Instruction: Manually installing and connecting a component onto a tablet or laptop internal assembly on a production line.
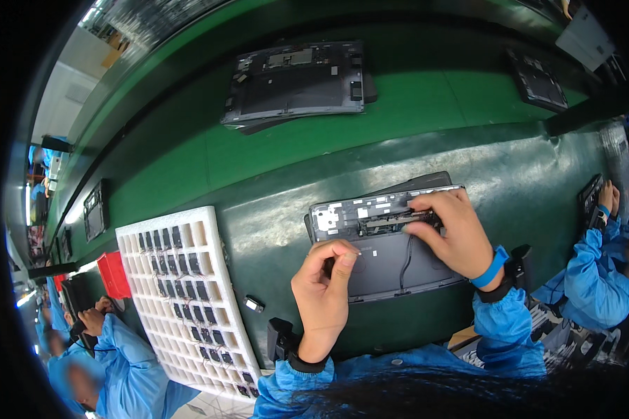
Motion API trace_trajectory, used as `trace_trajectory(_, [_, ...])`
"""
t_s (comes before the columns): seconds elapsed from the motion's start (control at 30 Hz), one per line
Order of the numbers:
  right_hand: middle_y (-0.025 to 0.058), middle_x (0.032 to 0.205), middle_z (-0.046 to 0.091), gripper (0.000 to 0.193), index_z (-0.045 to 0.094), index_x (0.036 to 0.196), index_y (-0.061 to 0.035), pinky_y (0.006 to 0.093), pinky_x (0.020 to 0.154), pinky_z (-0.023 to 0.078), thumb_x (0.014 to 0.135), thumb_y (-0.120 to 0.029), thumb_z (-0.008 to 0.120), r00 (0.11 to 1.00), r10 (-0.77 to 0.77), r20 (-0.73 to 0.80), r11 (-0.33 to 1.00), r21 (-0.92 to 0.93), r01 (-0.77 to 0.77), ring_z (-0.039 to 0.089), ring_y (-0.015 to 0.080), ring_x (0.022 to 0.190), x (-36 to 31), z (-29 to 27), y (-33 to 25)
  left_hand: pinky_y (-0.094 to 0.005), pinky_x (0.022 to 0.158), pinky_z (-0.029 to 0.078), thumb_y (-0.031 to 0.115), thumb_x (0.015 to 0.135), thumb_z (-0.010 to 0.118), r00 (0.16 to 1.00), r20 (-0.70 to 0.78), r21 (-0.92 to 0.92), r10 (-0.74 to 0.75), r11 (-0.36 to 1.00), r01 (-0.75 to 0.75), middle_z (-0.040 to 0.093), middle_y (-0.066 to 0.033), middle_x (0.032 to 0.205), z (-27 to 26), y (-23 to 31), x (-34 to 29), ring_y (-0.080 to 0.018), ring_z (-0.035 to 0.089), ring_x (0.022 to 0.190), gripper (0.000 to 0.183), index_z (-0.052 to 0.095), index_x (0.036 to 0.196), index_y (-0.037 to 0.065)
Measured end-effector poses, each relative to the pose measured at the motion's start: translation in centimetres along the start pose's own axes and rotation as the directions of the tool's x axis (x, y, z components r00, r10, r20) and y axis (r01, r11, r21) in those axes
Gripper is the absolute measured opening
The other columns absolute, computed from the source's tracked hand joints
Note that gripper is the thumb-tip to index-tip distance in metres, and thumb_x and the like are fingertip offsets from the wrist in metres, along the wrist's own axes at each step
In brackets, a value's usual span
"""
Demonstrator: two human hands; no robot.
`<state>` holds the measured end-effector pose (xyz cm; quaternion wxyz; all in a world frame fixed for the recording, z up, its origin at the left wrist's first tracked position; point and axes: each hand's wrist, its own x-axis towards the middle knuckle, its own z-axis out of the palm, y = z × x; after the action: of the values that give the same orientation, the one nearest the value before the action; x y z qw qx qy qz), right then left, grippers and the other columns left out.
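Note:
A grey open laptop base [388,262] lies on the dark green mat in front of me, its inner side up with a circuit board along the far edge. My right hand [454,234] presses a small dark part onto that board, fingertips on the part. My left hand [323,290] hovers over the base's left near corner, thumb and forefinger pinched on something tiny that I cannot make out. Both wrists carry dark bands, the right one also a blue strap.
A white foam tray [213,279] with several small black parts stands at my left; one loose small part [254,304] lies beside it. More laptop bases [297,80] ride the green belt beyond. A red bin [114,274] and co-workers in blue coats sit left and right.

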<state>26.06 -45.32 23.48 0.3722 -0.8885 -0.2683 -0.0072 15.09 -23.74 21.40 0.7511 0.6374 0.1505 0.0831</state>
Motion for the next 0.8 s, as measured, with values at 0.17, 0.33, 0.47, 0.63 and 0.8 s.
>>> trace_trajectory(0.17, [0.0069, 0.087, 0.068, 0.021, 0.070, 0.096, -0.0034, 0.0390, 0.091, 0.042, 0.099, -0.024, 0.077, 0.996, 0.036, 0.083, 0.999, 0.000, -0.037, 0.062, 0.0262, 0.083, -0.7, 0.6, 1.5, -0.0257, 0.088, 0.050, 0.007, 0.107, 0.069, 0.994, -0.081, 0.029, 0.068, 0.997, -0.066, 0.071, -0.0084, 0.109, 0.4, -0.3, 1.0, -0.0127, 0.063, 0.098, 0.009, 0.068, 0.111, -0.002])
trace_trajectory(0.33, [0.0048, 0.078, 0.065, 0.018, 0.069, 0.094, -0.0018, 0.0356, 0.088, 0.042, 0.103, -0.017, 0.071, 0.964, 0.239, 0.118, 0.829, 0.491, -0.266, 0.060, 0.0177, 0.078, -1.7, -0.2, 1.0, -0.0272, 0.088, 0.051, 0.006, 0.106, 0.071, 0.997, 0.039, 0.035, 0.067, 0.997, -0.068, 0.072, -0.0107, 0.110, 1.5, 0.8, 0.1, -0.0139, 0.065, 0.099, 0.009, 0.069, 0.109, -0.003])
trace_trajectory(0.47, [0.0040, 0.077, 0.065, 0.020, 0.069, 0.093, -0.0023, 0.0348, 0.089, 0.042, 0.104, -0.019, 0.070, 0.974, 0.214, 0.074, 0.862, 0.455, -0.224, 0.060, 0.0172, 0.077, -1.8, 0.1, 1.4, -0.0272, 0.088, 0.052, 0.004, 0.104, 0.072, 0.993, 0.070, 0.079, 0.094, 0.992, -0.100, 0.071, -0.0108, 0.109, 2.2, 1.2, -0.2, -0.0143, 0.065, 0.098, 0.008, 0.070, 0.109, -0.003])
trace_trajectory(0.63, [0.0036, 0.078, 0.067, 0.020, 0.069, 0.093, -0.0026, 0.0343, 0.091, 0.041, 0.104, -0.020, 0.070, 0.969, 0.224, 0.106, 0.848, 0.469, -0.248, 0.061, 0.0162, 0.078, -2.0, -0.3, 1.6, -0.0269, 0.086, 0.052, 0.001, 0.103, 0.072, 0.993, 0.046, 0.160, 0.112, 0.980, -0.118, 0.070, -0.0097, 0.107, 2.5, 0.7, 0.0, -0.0147, 0.064, 0.096, 0.007, 0.071, 0.108, -0.004])
trace_trajectory(0.8, [0.0030, 0.079, 0.068, 0.021, 0.069, 0.094, -0.0030, 0.0345, 0.094, 0.040, 0.105, -0.021, 0.069, 0.961, 0.238, 0.143, 0.833, 0.478, -0.278, 0.061, 0.0154, 0.080, -1.8, -0.3, 1.5, -0.0265, 0.086, 0.052, 0.001, 0.103, 0.073, 0.995, 0.052, 0.136, 0.090, 0.986, -0.096, 0.070, -0.0094, 0.107, 2.5, 0.2, -0.2, -0.0142, 0.064, 0.096, 0.008, 0.072, 0.108, -0.005])
